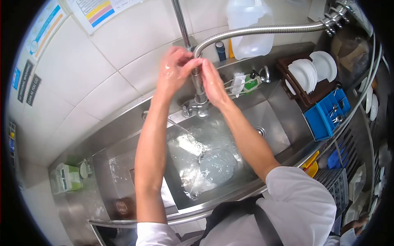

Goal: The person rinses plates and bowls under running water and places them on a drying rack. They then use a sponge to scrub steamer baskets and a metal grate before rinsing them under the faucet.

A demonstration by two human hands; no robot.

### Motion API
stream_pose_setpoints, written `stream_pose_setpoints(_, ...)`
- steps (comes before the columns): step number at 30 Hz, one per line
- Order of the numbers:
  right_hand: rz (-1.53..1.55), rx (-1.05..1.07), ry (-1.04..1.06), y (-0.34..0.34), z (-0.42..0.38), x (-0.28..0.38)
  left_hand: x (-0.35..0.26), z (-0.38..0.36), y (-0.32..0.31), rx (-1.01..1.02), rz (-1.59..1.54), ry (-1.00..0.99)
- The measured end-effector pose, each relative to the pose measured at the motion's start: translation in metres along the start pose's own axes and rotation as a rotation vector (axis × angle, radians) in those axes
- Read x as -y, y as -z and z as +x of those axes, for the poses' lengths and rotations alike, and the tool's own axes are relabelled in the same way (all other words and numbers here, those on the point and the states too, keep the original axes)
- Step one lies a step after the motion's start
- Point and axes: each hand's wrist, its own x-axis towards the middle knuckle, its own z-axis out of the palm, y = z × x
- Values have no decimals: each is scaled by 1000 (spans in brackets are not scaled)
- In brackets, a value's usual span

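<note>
Both my arms reach forward over the sink to a flexible metal hose (254, 30) that arches down to the tap fitting (198, 84). My left hand (174, 71), wet, curls its fingers and thumb at the hose's lower end. On the other side, my right hand (213, 84) presses its fingertips against the same spot; its thumb is hidden. Below the hands, the middle basin holds water (188, 160), with a thin stream running in from a small tap (145, 115). Under the surface lies a pale round thing (218, 165), blurred by the water.
A brown rack of white plates (303, 76) and a blue cutlery tray (327, 115) stand at the right. Behind the sink are a translucent jug (249, 28) and a wire holder with a green bottle (250, 82). A green-labelled tub (67, 178) sits at the left.
</note>
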Motion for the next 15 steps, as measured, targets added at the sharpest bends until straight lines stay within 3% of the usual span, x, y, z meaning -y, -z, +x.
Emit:
stream_pose_setpoints(2,-44,47,25,20,13,15,-4,13,-25,-3,-72,44)
stream_pose_setpoints(4,-56,77,0,34,23,24,-9,22,-44,-141,-65,27)
stream_pose_setpoints(8,-44,69,-85,32,15,15,-7,10,-47,-203,-45,116)
stream_pose_setpoints(11,-202,34,63,28,10,9,-16,12,-54,-243,67,97)
stream_pose_setpoints(15,-276,8,48,28,-3,-5,-17,-5,-54,-319,2,55)
